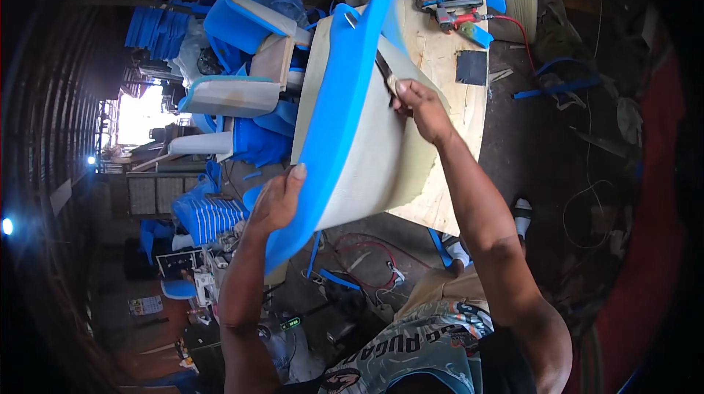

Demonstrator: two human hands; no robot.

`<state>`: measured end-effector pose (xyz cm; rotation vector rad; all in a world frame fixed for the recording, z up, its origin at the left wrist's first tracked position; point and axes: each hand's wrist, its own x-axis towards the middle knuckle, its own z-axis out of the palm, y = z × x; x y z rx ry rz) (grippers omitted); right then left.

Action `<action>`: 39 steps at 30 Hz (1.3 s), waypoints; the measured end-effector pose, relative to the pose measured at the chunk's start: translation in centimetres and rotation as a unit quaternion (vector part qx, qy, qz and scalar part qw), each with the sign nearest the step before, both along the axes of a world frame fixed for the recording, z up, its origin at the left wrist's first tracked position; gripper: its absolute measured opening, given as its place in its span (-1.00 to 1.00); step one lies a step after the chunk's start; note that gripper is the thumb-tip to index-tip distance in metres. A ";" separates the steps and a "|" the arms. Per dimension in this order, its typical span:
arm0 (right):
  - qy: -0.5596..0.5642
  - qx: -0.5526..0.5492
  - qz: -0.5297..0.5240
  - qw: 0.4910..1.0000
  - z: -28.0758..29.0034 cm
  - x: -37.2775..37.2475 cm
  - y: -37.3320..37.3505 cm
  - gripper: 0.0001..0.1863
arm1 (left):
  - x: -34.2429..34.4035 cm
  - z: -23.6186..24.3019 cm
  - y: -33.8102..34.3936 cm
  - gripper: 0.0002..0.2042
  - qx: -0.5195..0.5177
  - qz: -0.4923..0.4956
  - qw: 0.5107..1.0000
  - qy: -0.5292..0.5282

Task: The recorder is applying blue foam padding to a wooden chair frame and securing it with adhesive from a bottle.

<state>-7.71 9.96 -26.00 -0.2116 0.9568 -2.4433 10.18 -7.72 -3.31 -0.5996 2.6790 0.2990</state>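
A large curved panel, pale fabric (367, 174) with a wide blue border (330, 123), stands tilted over a plywood-topped table (447, 196). My left hand (277, 200) grips the blue border near its lower end, thumb on the outer face and fingers hidden behind. My right hand (422, 107) is closed round the light handle of a knife (383, 68) at the panel's upper part. Its dark blade runs behind the blue border, and a shiny piece of metal shows past the border's far side.
A red staple gun (449, 19) with a red hose lies at the table's far end, near a dark square patch (471, 68). Blue and pale chair parts (235, 97) are piled at left. Hoses (374, 244) and blue scraps litter the floor.
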 end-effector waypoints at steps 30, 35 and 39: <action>-0.008 -0.108 0.106 0.988 0.8 -4.3 1.6 -0.70 | -28.9 0.6 17.0 -0.53 -0.443 -0.208 0.869 0.073; 0.023 -0.074 0.067 0.995 2.3 -5.3 1.3 -0.67 | -28.9 -0.3 17.5 -0.62 -0.397 -0.188 0.888 0.135; 0.078 -0.062 0.013 0.995 1.4 -4.7 1.0 -0.67 | -28.5 -0.4 16.3 -0.66 -0.354 -0.154 0.902 0.192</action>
